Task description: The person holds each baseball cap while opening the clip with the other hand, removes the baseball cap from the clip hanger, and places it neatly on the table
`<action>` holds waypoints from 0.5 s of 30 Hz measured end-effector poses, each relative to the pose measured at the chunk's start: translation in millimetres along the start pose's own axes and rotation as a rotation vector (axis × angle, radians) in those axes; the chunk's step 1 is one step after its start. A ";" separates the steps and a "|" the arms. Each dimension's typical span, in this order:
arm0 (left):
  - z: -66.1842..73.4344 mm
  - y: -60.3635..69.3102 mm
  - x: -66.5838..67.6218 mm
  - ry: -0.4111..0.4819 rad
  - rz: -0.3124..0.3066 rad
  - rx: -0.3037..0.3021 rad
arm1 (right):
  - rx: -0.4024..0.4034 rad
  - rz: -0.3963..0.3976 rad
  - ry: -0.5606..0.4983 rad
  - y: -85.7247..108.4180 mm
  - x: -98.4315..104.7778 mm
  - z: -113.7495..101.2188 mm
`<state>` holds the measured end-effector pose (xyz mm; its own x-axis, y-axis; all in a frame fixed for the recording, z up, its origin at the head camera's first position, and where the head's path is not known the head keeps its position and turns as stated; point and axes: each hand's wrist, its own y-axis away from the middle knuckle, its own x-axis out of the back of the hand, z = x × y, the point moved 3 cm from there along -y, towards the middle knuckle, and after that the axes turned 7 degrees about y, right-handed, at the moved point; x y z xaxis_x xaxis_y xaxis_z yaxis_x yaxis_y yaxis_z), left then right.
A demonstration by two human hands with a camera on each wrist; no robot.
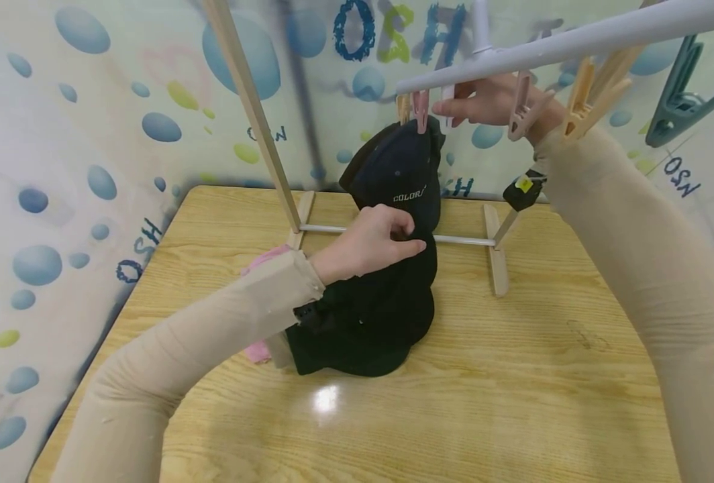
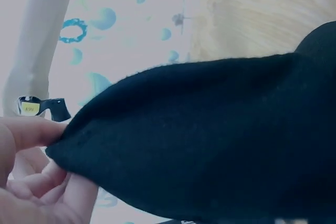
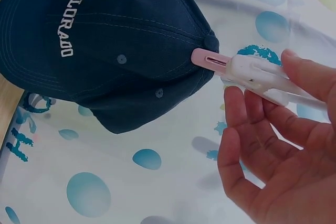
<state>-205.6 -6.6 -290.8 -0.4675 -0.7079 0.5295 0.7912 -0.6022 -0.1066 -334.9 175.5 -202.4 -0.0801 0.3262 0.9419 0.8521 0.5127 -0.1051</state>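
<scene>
A navy cap [image 1: 387, 164] with white lettering hangs from a pink clothespin [image 1: 420, 111] on the white bar, its brim down to the left. My right hand [image 1: 484, 100] holds a white clothespin [image 3: 257, 74] beside the pink one; in the right wrist view, the thumb and fingers lie around it. Below the navy cap, my left hand [image 1: 372, 245] pinches the edge of a black cap or cloth [image 2: 184, 140] between thumb and fingers, as the left wrist view shows. That black item [image 1: 369, 329] spreads down over the tabletop; its full shape is partly hidden by my arm.
A wooden rack post [image 1: 254, 107] stands left, with a low crossbar [image 1: 466, 240] and a wooden foot [image 1: 498, 268] behind. More clothespins, such as an orange one [image 1: 586, 100] and a green one [image 1: 689, 100], hang right on the white bar [image 1: 550, 54]. Pink cloth [image 1: 259, 351] lies under the black item.
</scene>
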 end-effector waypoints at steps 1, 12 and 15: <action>-1.0 1.0 -1.3 0.007 -0.012 0.004 | -0.003 -0.001 0.005 0.2 0.1 0.0; -19.9 16.1 -6.1 0.078 -0.048 0.090 | -0.007 -0.010 0.006 2.6 0.9 1.7; -27.4 21.3 -3.6 0.101 -0.032 0.110 | -0.019 -0.006 -0.029 2.6 0.9 2.4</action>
<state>-197.8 -27.0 -318.1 -0.5262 -0.7259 0.4429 0.8111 -0.5848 0.0050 -334.1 179.0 -202.5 -0.0998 0.3460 0.9329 0.8611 0.4998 -0.0933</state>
